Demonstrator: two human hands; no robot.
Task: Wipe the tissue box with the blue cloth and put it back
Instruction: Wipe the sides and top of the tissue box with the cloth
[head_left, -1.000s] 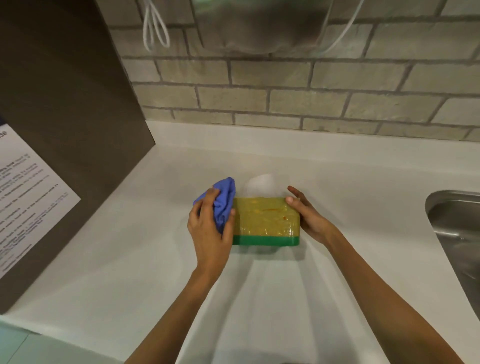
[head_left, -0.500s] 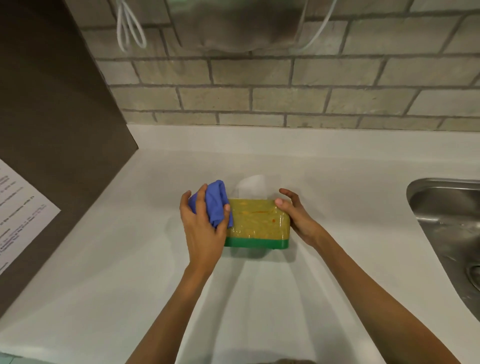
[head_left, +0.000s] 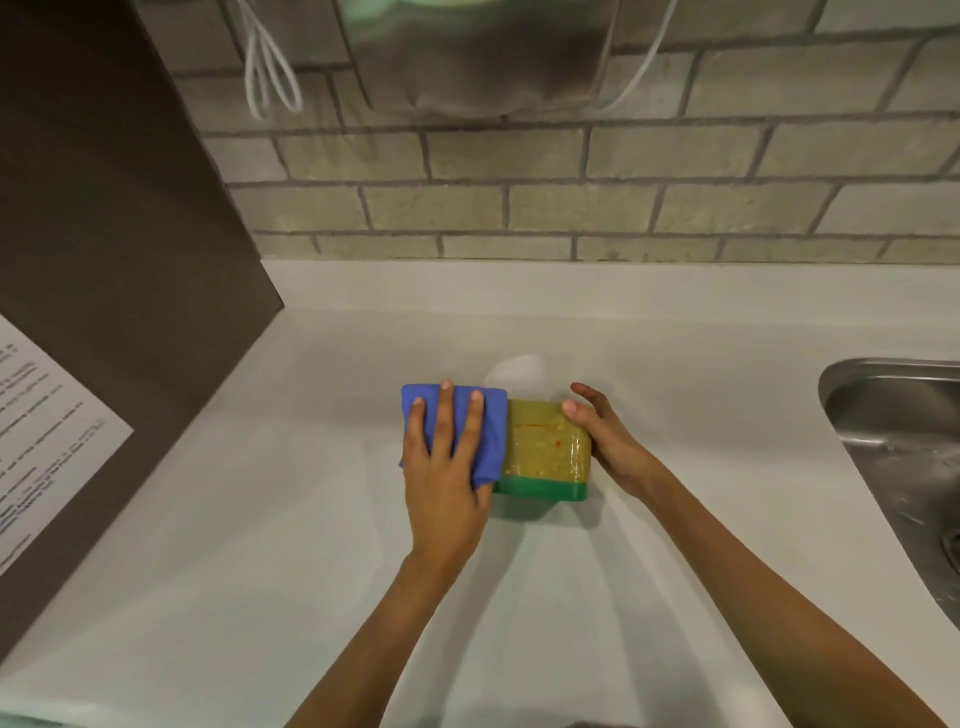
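The tissue box (head_left: 548, 449), yellow-green on top with a green base, sits on the white counter (head_left: 260, 519) with a white tissue (head_left: 517, 369) sticking up behind it. A blue cloth (head_left: 491, 431) is spread flat over the box's left part. My left hand (head_left: 444, 467) lies on the cloth with fingers stretched out, pressing it down. My right hand (head_left: 605, 439) holds the box's right end, thumb on the top edge and fingers behind.
A steel sink (head_left: 904, 457) is set into the counter at the right. A dark panel (head_left: 104, 260) with a printed sheet (head_left: 41, 431) stands at the left. Brick wall (head_left: 571, 197) behind, with a metal fixture (head_left: 478, 52) and white cords (head_left: 270, 67) hanging above.
The cloth was bunched in my left hand at the box's left end; now it is flattened over the box's top left under my spread fingers. My right hand has stayed on the right end.
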